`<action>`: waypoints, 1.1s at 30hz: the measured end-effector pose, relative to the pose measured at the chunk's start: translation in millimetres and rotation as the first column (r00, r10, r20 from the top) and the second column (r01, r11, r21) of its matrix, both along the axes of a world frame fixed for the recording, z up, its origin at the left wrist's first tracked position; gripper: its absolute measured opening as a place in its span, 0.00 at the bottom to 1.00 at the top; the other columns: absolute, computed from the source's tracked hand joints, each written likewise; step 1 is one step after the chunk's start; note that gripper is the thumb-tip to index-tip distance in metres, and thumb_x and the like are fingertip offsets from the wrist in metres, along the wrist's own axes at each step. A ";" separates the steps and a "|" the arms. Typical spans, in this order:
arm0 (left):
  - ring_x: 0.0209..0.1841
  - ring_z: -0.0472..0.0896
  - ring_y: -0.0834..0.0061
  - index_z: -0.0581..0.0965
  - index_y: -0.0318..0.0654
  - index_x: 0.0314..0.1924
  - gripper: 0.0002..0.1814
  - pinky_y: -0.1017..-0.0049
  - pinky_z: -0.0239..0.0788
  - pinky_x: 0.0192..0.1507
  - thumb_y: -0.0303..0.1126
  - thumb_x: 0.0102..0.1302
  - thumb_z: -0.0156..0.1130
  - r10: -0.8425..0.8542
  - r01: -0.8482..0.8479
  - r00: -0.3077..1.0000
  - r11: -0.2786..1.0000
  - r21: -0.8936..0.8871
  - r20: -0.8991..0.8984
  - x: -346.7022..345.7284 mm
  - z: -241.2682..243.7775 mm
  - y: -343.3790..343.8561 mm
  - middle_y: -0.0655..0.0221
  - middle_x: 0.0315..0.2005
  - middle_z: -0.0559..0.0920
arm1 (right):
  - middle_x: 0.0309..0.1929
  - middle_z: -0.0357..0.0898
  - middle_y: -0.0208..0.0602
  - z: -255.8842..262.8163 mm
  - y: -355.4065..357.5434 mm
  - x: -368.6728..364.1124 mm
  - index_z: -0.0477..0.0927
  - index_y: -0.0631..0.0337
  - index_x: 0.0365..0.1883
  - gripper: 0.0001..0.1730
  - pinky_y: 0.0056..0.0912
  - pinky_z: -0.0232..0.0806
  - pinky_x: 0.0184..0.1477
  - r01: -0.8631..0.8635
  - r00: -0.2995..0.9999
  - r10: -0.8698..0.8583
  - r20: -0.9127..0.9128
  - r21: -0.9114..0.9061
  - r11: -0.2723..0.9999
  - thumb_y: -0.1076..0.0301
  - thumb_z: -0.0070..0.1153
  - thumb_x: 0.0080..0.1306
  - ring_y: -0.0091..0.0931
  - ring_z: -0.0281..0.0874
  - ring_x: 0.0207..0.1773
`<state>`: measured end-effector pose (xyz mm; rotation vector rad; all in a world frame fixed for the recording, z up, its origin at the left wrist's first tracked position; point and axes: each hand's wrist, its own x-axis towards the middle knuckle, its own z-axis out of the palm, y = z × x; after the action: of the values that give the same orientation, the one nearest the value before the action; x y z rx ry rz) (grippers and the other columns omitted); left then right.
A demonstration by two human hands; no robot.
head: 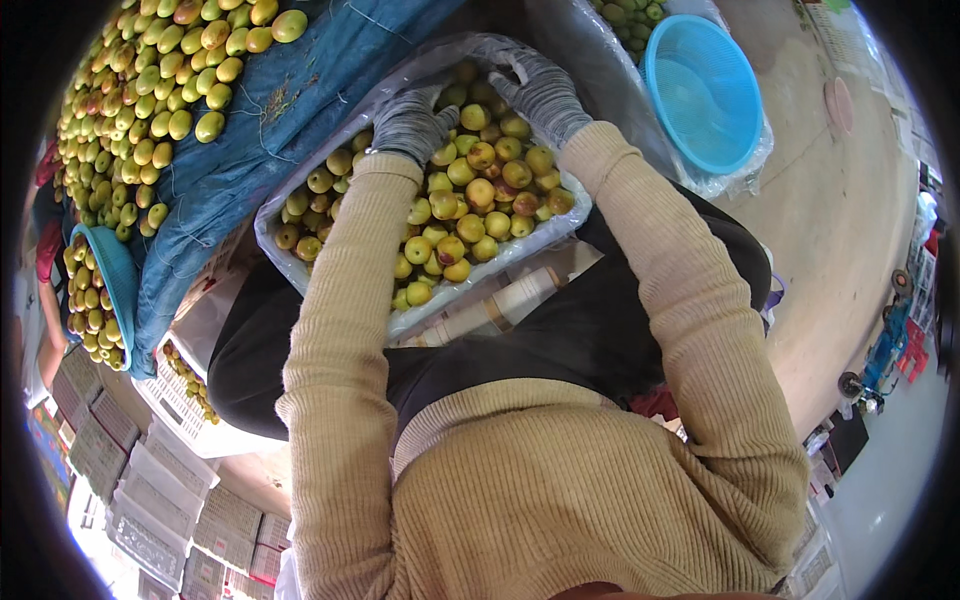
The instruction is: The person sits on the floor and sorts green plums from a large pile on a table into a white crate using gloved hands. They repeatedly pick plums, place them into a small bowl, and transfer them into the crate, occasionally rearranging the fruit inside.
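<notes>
A crate lined with clear plastic film [337,146] stands before me, full of green and reddish-brown jujube fruits [480,193]. My left hand [412,124], in a grey knitted glove, lies over the fruits near the crate's far left side, its fingers bent down; what is under them is hidden. My right hand [544,94], gloved alike, is at the far right side with thumb and fingers apart, and no fruit shows in it. A roll of film or tape [525,292] lies between the crate and my lap.
A blue cloth [300,97] bears many loose fruits [176,75] at the left. A blue basket of fruits [120,292] hangs or stands by its edge, near another person's red-gloved hand [49,251]. At the right, a blue plastic basket [703,94] rests on another lined crate. White crates [169,397] are lower left.
</notes>
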<state>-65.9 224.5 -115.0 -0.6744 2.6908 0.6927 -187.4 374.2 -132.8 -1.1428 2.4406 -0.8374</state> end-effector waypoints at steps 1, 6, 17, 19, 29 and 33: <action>0.58 0.73 0.57 0.70 0.55 0.63 0.30 0.60 0.62 0.63 0.47 0.60 0.63 0.023 -0.022 1.000 0.998 0.053 -0.014 2.4 1.2 -3.9 0.60 0.55 0.77 | 0.57 0.74 0.42 4.4 6.7 1.3 0.74 0.53 0.58 0.21 0.36 0.62 0.63 0.066 0.995 -0.072 0.071 0.080 0.995 0.60 0.53 0.66 0.38 0.71 0.60; 0.53 0.77 0.54 0.77 0.48 0.54 0.20 0.63 0.66 0.59 0.41 0.62 0.62 0.296 -0.273 0.892 0.955 0.117 -0.341 49.9 14.3 -20.2 0.58 0.50 0.80 | 0.53 0.77 0.43 34.1 41.4 15.1 0.74 0.53 0.57 0.25 0.39 0.65 0.60 -0.035 0.998 0.008 0.060 0.468 0.883 0.49 0.50 0.66 0.38 0.74 0.56; 0.65 0.65 0.61 0.73 0.58 0.59 0.23 0.48 0.40 0.68 0.45 0.62 0.58 -0.434 0.417 0.898 0.892 -0.175 -0.068 195.8 41.3 91.8 0.68 0.64 0.68 | 0.61 0.69 0.41 43.9 14.5 88.7 0.69 0.50 0.63 0.30 0.44 0.57 0.65 -0.216 0.921 0.350 -0.169 0.527 0.822 0.51 0.53 0.64 0.39 0.65 0.63; 0.69 0.59 0.63 0.72 0.61 0.59 0.23 0.45 0.36 0.69 0.50 0.64 0.54 -0.475 0.421 0.879 0.811 -0.406 -0.037 195.5 22.6 88.8 0.67 0.65 0.66 | 0.62 0.67 0.42 40.9 7.3 96.5 0.70 0.47 0.62 0.27 0.43 0.59 0.64 -0.294 0.885 0.393 -0.252 0.352 0.889 0.59 0.55 0.64 0.38 0.65 0.63; 0.56 0.73 0.63 0.76 0.54 0.54 0.25 0.60 0.64 0.57 0.38 0.53 0.65 -0.275 0.207 0.931 0.939 -0.274 -0.239 200.3 -0.8 33.0 0.68 0.50 0.78 | 0.61 0.68 0.39 38.7 -54.6 108.3 0.72 0.46 0.59 0.26 0.41 0.63 0.62 -0.308 0.927 0.371 -0.058 0.446 0.840 0.58 0.58 0.61 0.37 0.68 0.62; 0.54 0.73 0.62 0.77 0.49 0.52 0.27 0.59 0.62 0.58 0.41 0.48 0.69 -0.238 0.185 0.950 0.950 -0.250 -0.202 195.0 8.8 37.7 0.68 0.49 0.79 | 0.56 0.71 0.44 35.9 -57.4 126.7 0.72 0.53 0.57 0.28 0.42 0.65 0.59 -0.362 0.921 0.381 -0.079 0.186 0.914 0.54 0.60 0.59 0.38 0.71 0.58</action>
<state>129.1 262.1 -106.2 -0.3613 3.0310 0.4320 -60.7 316.8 -97.0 -1.5573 2.2169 -0.4520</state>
